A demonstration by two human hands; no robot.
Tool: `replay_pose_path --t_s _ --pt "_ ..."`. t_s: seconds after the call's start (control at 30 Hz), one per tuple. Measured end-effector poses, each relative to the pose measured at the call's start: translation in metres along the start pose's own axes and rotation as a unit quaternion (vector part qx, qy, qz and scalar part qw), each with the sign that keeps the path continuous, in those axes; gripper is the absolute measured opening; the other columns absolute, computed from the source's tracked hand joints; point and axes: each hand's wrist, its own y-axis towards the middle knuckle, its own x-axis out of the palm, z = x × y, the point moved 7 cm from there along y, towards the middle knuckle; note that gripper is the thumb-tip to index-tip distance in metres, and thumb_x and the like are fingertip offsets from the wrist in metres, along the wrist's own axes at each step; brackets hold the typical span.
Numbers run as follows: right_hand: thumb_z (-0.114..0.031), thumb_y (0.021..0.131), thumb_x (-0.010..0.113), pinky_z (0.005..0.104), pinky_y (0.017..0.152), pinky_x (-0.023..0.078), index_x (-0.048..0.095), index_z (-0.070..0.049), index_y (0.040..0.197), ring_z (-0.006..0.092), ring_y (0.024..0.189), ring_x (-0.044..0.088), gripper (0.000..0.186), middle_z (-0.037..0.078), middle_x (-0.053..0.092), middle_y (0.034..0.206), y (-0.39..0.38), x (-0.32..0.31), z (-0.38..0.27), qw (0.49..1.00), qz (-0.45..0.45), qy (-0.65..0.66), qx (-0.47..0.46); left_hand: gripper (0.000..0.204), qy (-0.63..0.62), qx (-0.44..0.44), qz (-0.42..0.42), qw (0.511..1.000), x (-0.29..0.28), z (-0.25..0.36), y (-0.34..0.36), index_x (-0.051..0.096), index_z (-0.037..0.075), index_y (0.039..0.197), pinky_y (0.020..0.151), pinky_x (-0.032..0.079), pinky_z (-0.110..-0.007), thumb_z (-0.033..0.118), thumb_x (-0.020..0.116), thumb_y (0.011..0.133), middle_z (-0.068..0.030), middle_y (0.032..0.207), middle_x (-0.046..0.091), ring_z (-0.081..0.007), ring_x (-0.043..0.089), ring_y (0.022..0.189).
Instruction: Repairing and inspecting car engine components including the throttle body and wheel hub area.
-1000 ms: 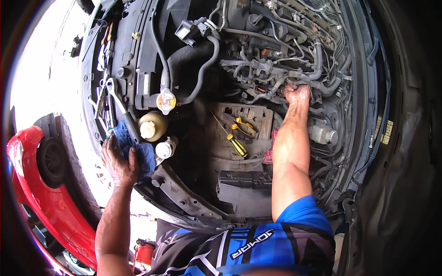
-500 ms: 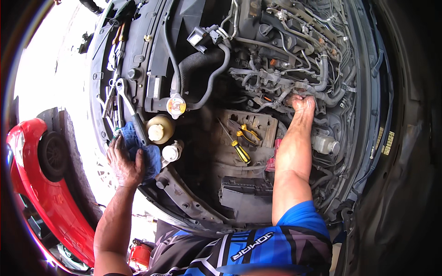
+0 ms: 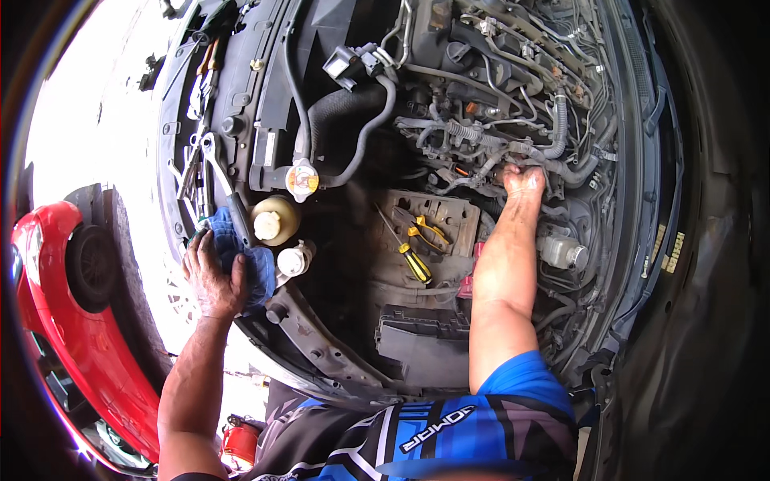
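My left hand (image 3: 213, 276) lies with fingers spread on a crumpled blue cloth (image 3: 257, 271) at the front edge of the car's engine bay. A ratchet wrench (image 3: 220, 178) lies just beyond the cloth, its dark handle end against it. My right hand (image 3: 523, 181) reaches down among the hoses and wiring beside the engine (image 3: 465, 60). Its knuckles show, but the fingers bend down out of sight, and anything they touch is hidden. Between my arms, a yellow-and-black screwdriver (image 3: 415, 263) and yellow-handled pliers (image 3: 431, 232) rest on a dusty tray (image 3: 457, 210).
Several hand tools (image 3: 192, 172) lie along the front panel. A yellowed reservoir (image 3: 276, 220), a white-capped filler neck (image 3: 296, 259) and a radiator cap (image 3: 302, 179) stand right of the cloth. A black box (image 3: 421, 345) sits near my body. A red car (image 3: 88, 321) is parked at left.
The whole view has shifted slightly, so the engine bay sits a little further left. Both hands stay at the same places, the left on the cloth, the right among the hoses.
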Motion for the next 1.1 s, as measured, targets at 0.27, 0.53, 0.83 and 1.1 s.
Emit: replay_pose_path --t_s 0.27,0.53,0.83,1.1 --pt "-0.036 0.096 0.045 0.0210 0.035 0.028 0.059 -0.011 0.088 0.0102 0.046 0.040 0.030 0.000 0.054 0.070 0.010 0.006 0.007 0.996 -0.066 0.041 0.042 0.060 0.004 -0.003 -0.005 1.000 0.001 0.000 0.000 0.047 0.002 0.131 0.109 0.023 -0.052 0.033 0.063 0.082 -0.0232 0.133 0.046 -0.0406 0.040 0.127" --pt "-0.036 0.096 0.046 0.0212 0.032 0.030 0.060 -0.010 0.086 0.0095 0.044 0.042 0.031 0.000 0.055 0.067 0.002 0.010 0.006 0.995 -0.071 0.055 0.044 0.060 0.019 0.007 -0.005 1.000 -0.002 0.004 0.002 0.048 0.003 0.130 0.108 0.024 -0.053 0.040 0.059 0.084 -0.0232 0.132 0.046 -0.0408 0.041 0.126" --pt "-0.038 0.095 0.045 0.0222 0.037 0.029 0.061 -0.014 0.089 0.0136 0.054 0.051 0.030 0.001 0.060 0.073 -0.006 0.022 0.005 0.996 -0.075 0.054 0.007 0.059 0.034 0.022 -0.011 0.999 0.001 0.002 0.002 0.049 0.004 0.131 0.107 0.024 -0.052 0.045 0.055 0.088 -0.0209 0.134 0.046 -0.0397 0.041 0.126" --pt "-0.052 0.096 0.039 0.0246 0.043 0.029 0.055 -0.012 0.080 0.0120 0.049 0.038 0.045 -0.001 0.042 0.060 -0.027 -0.009 0.018 0.993 0.079 -0.028 0.088 0.058 -0.007 0.018 0.027 0.999 0.008 -0.014 -0.005 0.051 0.004 0.129 0.107 0.027 -0.050 0.047 0.054 0.091 -0.0178 0.133 0.049 -0.0366 0.044 0.125"
